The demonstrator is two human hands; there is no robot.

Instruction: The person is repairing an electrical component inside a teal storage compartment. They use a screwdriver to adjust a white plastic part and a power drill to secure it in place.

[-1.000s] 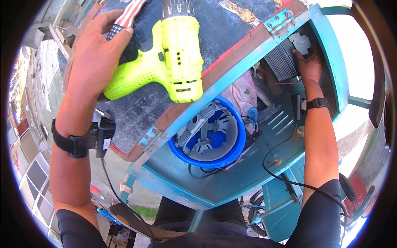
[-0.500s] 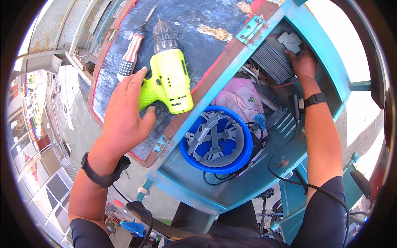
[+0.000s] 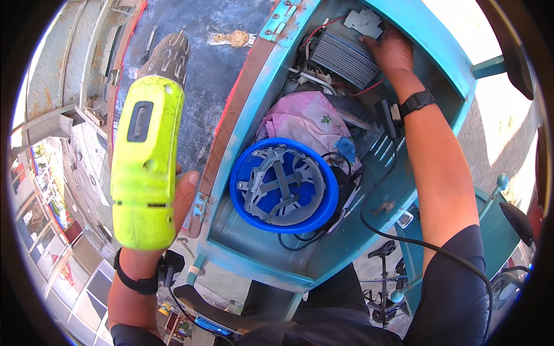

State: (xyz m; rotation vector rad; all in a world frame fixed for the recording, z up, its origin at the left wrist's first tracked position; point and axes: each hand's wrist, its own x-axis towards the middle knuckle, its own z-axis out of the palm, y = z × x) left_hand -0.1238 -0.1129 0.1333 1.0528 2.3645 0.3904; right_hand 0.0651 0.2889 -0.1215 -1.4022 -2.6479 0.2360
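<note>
My left hand (image 3: 184, 199) is closed on a yellow-green cordless drill (image 3: 144, 173), raised above the dark lid (image 3: 202, 86). The drill's body hides its handle and most of my fingers; the thumb shows on the right. Behind the drill, a screwdriver (image 3: 151, 43) lies on the lid, mostly covered. My right hand (image 3: 395, 55) reaches into the far end of a teal metal box, beside a pale flat plate (image 3: 363, 23) and a grey ribbed block (image 3: 345, 59). Its thumb points toward the plate, while its other fingers are largely hidden.
Inside the teal box (image 3: 259, 254) sit an upturned blue hard hat (image 3: 238, 193), a pink cloth (image 3: 300, 115), and loose cables. A black cable (image 3: 438, 262) runs past my right arm. Hinges (image 3: 280, 23) join lid and box. A bicycle (image 3: 384, 282) stands below.
My left hand has taken hold of the drill and lifted it off the lid, leftward and nearer me. The box appears shifted left in view; my right hand stays inside it.
</note>
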